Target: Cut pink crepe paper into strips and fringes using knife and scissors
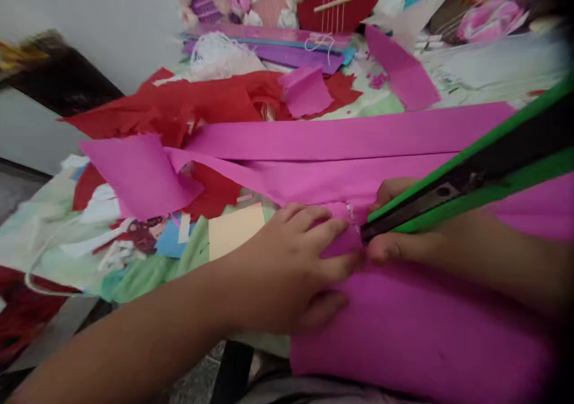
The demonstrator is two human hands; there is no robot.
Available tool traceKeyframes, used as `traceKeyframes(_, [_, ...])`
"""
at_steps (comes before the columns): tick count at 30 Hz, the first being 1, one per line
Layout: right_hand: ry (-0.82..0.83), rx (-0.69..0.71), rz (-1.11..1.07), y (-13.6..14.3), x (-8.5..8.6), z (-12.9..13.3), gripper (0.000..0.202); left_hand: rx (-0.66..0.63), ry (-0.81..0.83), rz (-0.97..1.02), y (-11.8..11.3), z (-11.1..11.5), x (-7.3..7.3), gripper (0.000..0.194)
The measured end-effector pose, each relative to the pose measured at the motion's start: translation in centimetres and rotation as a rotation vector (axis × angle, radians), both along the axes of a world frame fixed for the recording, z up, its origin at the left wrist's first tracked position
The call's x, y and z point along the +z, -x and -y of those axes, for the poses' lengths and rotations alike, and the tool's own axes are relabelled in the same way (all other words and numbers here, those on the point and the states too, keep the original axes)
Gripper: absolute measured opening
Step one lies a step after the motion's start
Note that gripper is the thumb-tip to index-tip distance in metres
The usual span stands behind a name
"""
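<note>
A large sheet of pink fabric or paper [417, 326] spreads in front of me, with a strip folded along its far side. My left hand [291, 260] lies on its left part, palm down and fingers apart, pressing it lightly. Just right of those fingertips, my right hand [408, 239] pinches the narrow front end of a long green tool [484, 168] with a black middle and a small metal plate. Its exact kind I cannot make out. The tip meets the pink material beside a short whitish line [353, 216]. My right fingers are partly hidden behind the tool.
Red scraps [215, 96], a loose pink piece [130, 174] and a cream paper square [237, 227] lie beyond my left hand. White yarn [219, 54] and a purple strip [296, 56] rest farther back, before decorated pieces with sticks and strings [336, 0].
</note>
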State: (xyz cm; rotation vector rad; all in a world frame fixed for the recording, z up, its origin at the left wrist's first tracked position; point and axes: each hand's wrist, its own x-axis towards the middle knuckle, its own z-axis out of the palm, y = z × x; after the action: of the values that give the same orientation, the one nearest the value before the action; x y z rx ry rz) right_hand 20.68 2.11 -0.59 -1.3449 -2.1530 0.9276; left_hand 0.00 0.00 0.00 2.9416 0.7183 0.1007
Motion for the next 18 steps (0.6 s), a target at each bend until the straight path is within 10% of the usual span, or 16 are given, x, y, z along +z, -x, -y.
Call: traceKeyframes(18, [-0.001, 0.169, -0.004, -0.04, 0.2, 0.07, 0.044, -0.005, 0.006, 0.014, -0.09, -0.15, -0.04, 0.034])
